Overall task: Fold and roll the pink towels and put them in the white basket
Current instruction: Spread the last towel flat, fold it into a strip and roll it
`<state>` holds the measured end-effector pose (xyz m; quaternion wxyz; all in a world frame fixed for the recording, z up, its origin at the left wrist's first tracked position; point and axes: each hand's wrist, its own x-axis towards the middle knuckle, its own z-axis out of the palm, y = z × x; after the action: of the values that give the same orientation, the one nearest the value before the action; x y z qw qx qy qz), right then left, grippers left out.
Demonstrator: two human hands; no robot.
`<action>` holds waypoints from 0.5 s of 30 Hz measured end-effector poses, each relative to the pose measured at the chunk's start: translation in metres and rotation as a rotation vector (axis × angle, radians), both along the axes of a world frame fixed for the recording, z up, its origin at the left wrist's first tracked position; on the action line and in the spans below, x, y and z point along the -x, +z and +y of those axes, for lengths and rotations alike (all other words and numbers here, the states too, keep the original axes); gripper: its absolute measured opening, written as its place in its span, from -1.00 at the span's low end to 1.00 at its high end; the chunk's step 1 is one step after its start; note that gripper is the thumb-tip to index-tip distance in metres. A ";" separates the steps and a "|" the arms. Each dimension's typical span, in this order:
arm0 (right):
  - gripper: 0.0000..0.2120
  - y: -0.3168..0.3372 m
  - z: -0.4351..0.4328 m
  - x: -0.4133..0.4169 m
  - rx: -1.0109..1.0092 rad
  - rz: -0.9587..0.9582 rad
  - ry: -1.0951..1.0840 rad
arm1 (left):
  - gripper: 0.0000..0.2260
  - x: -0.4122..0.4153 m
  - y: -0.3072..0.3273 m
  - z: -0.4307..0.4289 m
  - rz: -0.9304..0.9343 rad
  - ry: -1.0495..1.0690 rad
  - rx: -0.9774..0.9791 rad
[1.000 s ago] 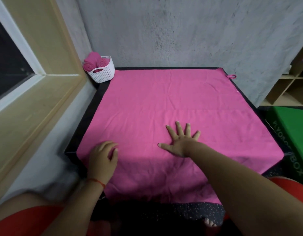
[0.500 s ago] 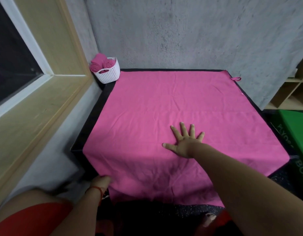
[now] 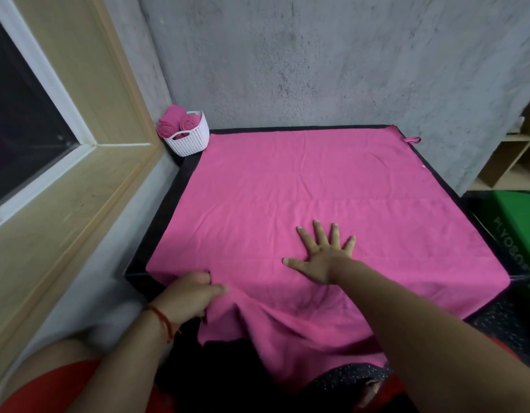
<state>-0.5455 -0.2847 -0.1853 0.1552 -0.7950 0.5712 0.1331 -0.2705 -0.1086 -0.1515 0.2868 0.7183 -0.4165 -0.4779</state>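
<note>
A single wide-angle head camera is looking forward and down, hovering close over the table's [image 3: 169,204] near edge and facing the grey wall [image 3: 347,70].

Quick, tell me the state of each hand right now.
Left hand: closed, gripping the near left edge of the pink towel.
Right hand: open, spread flat on the towel.

Large pink towel [image 3: 302,189] is spread single-layer over the black table [image 3: 168,204], lightly creased, with a hang loop at the far-right corner. The near edge drapes off the front. The near-left corner is bunched where the left hand [image 3: 189,293] grips it. The right hand [image 3: 323,257] lies flat on it, fingers spread. White basket [image 3: 192,143] stands upright just beside the towel's far-left corner. Two rolled pink towels [image 3: 168,126] sit in it, spiral ends showing.
</note>
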 end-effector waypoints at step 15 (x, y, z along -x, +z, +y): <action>-0.48 0.020 -0.036 0.046 -0.088 -0.149 0.056 | -0.12 0.055 -0.005 -0.146 -0.761 -0.470 -0.147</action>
<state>-0.5918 -0.3202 -0.1651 0.2285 -0.8107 0.5291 0.1027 -0.3255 -0.2546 -0.1567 -0.0549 0.7473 -0.6090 -0.2601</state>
